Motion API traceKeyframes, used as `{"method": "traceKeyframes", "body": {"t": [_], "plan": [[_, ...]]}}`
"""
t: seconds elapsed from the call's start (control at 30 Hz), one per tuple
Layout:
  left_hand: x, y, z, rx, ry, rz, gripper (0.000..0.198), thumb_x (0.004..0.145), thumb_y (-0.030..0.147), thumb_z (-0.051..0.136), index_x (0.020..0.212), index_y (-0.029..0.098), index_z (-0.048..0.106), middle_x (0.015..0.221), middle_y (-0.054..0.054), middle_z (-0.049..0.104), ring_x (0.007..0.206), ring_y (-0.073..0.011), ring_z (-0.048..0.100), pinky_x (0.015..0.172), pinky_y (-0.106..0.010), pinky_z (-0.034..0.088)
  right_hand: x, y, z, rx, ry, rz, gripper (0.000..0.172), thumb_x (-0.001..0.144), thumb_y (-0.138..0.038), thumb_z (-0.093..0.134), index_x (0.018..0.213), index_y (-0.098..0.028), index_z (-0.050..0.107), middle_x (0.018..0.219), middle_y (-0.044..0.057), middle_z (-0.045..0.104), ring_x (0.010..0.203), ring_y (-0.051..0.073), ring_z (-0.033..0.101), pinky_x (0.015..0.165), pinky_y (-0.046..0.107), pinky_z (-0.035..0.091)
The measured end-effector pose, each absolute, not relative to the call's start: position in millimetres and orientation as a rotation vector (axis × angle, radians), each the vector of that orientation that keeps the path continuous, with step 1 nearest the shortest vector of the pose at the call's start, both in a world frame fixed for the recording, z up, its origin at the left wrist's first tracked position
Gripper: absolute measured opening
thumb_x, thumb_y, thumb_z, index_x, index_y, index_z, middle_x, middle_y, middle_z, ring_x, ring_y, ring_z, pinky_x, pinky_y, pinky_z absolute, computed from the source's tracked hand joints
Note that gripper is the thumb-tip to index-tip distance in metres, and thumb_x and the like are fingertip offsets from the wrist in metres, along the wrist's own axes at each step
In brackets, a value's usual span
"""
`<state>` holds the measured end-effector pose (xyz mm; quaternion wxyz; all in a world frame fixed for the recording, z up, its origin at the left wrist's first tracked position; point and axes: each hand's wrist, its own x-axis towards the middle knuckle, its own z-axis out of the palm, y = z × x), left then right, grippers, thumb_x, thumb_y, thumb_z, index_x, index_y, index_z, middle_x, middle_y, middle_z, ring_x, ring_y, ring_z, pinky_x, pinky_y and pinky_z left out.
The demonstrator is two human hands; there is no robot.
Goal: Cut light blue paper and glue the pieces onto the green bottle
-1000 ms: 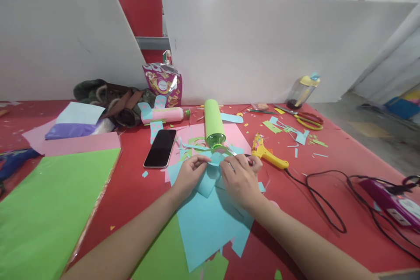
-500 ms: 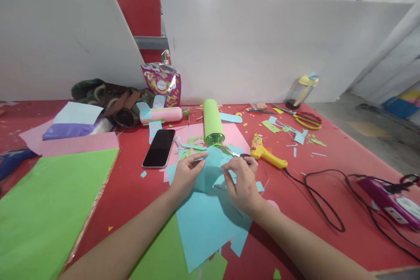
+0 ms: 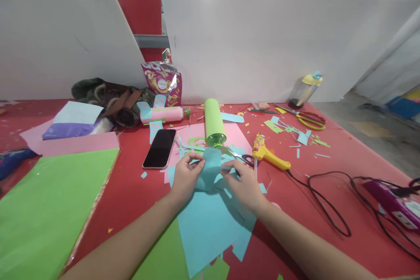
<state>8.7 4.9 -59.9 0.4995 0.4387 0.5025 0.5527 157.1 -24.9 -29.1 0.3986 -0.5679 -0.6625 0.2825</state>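
Note:
My left hand (image 3: 187, 174) pinches the left edge of a small blue paper piece (image 3: 211, 166) between thumb and fingers. My right hand (image 3: 242, 181) is at the right side of this piece, its thumb and index finger pressed together on the edge. Beneath both hands lies a larger blue sheet (image 3: 210, 223). Just beyond them is a bottle wrapped in green paper (image 3: 214, 118), lying with its green neck toward me. Scissors (image 3: 241, 155) lie partly behind my right hand, and a yellow glue gun (image 3: 271, 156) rests to the right.
A phone (image 3: 159, 148) and a pink-wrapped bottle (image 3: 164, 115) lie to the left. A green sheet stack (image 3: 55, 201) covers the left side. At the right are a black cable (image 3: 328, 210), a purple power strip (image 3: 390, 201), red-yellow scissors (image 3: 310, 120) and a clear bottle (image 3: 303, 92).
The small blue piece has turned and tilted between my hands. My right hand has lowered slightly, with its fingers now straighter at the paper's edge. The view has shifted a little.

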Motion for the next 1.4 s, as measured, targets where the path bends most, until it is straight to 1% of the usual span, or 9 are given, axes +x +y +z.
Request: {"method": "traceKeyframes", "body": {"t": [0.1,0.17,0.3,0.43,0.63,0.73,0.9,1.27,1.4], "plan": [[9,5,-59,1.052,1.223,1.338,0.025,0.06,0.024,0.063,0.081,0.016,0.052,0.07,0.003,0.052,0.061,-0.0083,0.053,0.058,-0.019,0.042,159,-24,-30,-1.401,-1.595,0.742,0.013,0.074,-0.022,0.047,0.076,-0.02,0.06,0.075,0.003,0.064,0.072,0.017,0.058,0.065,0.03,0.045],[8,4,-58,1.052,1.22,1.309,0.027,0.06,0.025,0.064,0.083,0.015,0.053,0.069,0.003,0.052,0.061,-0.0087,0.054,0.058,-0.02,0.042,160,-22,-30,-1.397,-1.529,0.748,0.013,0.075,-0.023,0.047,0.077,-0.02,0.06,0.077,0.003,0.064,0.073,0.016,0.058,0.066,0.029,0.045],[7,4,-59,1.054,1.211,1.243,0.021,0.059,0.028,0.065,0.073,0.014,0.057,0.065,0.002,0.056,0.061,-0.0103,0.055,0.061,-0.022,0.043,162,-19,-30,-1.465,-1.323,0.754,0.013,0.068,-0.026,0.054,0.079,-0.019,0.055,0.068,0.001,0.059,0.064,0.015,0.055,0.06,0.027,0.043],[8,4,-60,1.051,1.208,1.237,0.021,0.057,0.03,0.066,0.069,0.015,0.057,0.063,0.002,0.057,0.062,-0.0109,0.055,0.062,-0.023,0.044,162,-18,-27,-1.508,-1.293,0.758,0.01,0.065,-0.029,0.055,0.066,-0.019,0.054,0.059,-0.001,0.056,0.058,0.014,0.051,0.056,0.026,0.04],[9,2,-56,1.075,1.193,1.215,0.018,0.055,0.027,0.067,0.064,0.015,0.057,0.061,0.002,0.058,0.06,-0.0104,0.055,0.062,-0.023,0.044,160,-19,-24,-1.522,-1.277,0.806,0.009,0.064,-0.027,0.056,0.065,-0.018,0.06,0.066,0.002,0.064,0.063,0.016,0.055,0.06,0.027,0.041],[9,1,-55,1.082,1.188,1.198,0.018,0.055,0.027,0.067,0.063,0.015,0.057,0.061,0.003,0.058,0.059,-0.01,0.055,0.062,-0.022,0.044,159,-19,-24,-1.532,-1.269,0.805,0.009,0.064,-0.027,0.056,0.066,-0.019,0.058,0.063,0.001,0.062,0.059,0.015,0.053,0.056,0.026,0.04],[9,0,-52,1.075,1.186,1.183,0.02,0.054,0.029,0.068,0.062,0.014,0.057,0.059,0.003,0.058,0.057,-0.0099,0.054,0.059,-0.022,0.044,159,-20,-23,-1.568,-1.298,0.794,0.009,0.065,-0.027,0.056,0.06,-0.019,0.055,0.058,-0.001,0.056,0.055,0.013,0.049,0.053,0.024,0.037],[9,-2,-49,1.088,1.152,1.147,0.017,0.054,0.028,0.067,0.06,0.014,0.059,0.058,0.002,0.059,0.056,-0.0099,0.054,0.059,-0.022,0.045,163,-19,-34,-1.553,-1.351,0.764,0.013,0.069,-0.031,0.054,0.064,-0.019,0.054,0.063,-0.001,0.053,0.06,0.013,0.047,0.058,0.026,0.037],[9,-1,-51,1.095,1.135,1.138,0.016,0.056,0.028,0.066,0.061,0.014,0.06,0.06,0.001,0.06,0.057,-0.0101,0.054,0.06,-0.022,0.045,163,-18,-36,-1.524,-1.34,0.79,0.012,0.069,-0.03,0.054,0.066,-0.019,0.054,0.067,0.0,0.056,0.062,0.014,0.049,0.059,0.027,0.038]]}}
